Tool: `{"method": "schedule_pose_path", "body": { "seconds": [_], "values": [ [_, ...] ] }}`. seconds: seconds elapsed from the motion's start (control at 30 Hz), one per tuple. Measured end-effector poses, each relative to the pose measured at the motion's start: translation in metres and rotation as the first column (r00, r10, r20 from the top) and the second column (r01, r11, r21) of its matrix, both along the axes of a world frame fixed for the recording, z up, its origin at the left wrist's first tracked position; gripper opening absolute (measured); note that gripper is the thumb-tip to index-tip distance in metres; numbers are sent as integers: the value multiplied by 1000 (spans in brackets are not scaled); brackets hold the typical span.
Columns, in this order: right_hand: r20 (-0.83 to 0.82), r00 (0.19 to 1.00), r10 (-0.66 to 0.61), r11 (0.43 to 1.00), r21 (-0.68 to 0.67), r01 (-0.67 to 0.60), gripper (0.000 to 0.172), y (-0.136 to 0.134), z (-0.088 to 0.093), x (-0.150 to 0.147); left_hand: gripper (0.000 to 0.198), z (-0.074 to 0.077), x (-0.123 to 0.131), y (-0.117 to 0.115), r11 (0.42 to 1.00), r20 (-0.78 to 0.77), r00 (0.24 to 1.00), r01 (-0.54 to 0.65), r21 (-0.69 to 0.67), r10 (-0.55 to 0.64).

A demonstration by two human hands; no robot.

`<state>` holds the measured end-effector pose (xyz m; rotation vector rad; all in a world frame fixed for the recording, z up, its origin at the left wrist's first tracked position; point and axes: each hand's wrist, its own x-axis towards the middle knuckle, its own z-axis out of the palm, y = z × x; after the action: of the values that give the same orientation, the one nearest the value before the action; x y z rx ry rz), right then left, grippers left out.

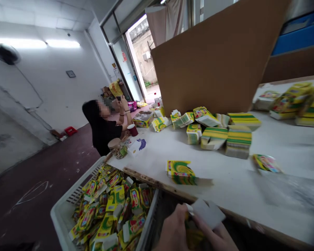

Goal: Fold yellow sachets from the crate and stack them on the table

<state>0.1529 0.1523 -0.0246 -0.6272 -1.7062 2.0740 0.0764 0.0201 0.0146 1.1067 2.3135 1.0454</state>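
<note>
At the bottom edge my left hand (174, 230) and my right hand (217, 237) are closed together on a small yellow-green carton (208, 213), whose white flap sticks up between them. They sit just below the front edge of the white table (225, 188). A short stack of flat yellow-green cartons (181, 172) lies on the table just beyond my hands. To the left stands a white plastic crate (64, 212) filled with folded cartons (115, 216).
More carton stacks (222, 134) lie mid-table before a big upright cardboard sheet (219, 52). Further cartons (293, 101) sit at the far right. A person in black (102, 127) stands at the table's far left end, by cups (132, 129) and an open doorway.
</note>
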Motion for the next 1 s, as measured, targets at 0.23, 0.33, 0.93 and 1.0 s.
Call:
{"method": "schedule_pose_path", "body": {
  "seconds": [0.23, 0.33, 0.93, 1.0],
  "values": [
    [-39, 979, 202, 885, 434, -166, 64, -7, 12, 8, 72, 17, 2, 1, 997, 178, 984, -2, -71, 15],
    [-48, 960, 277, 758, 625, -188, 52, -6, 6, 11, 70, 15, 0, 4, 999, 195, 980, -48, 1, 47],
    [264, 777, 572, 554, 573, -603, 30, 20, 59, -19, 69, 31, -33, -30, 993, 104, 988, -118, 30, 115],
    [252, 820, 515, 594, 584, -553, 32, 18, 60, -22, 63, 26, -34, -27, 991, 63, 990, -127, 35, 125]
  ]
}}
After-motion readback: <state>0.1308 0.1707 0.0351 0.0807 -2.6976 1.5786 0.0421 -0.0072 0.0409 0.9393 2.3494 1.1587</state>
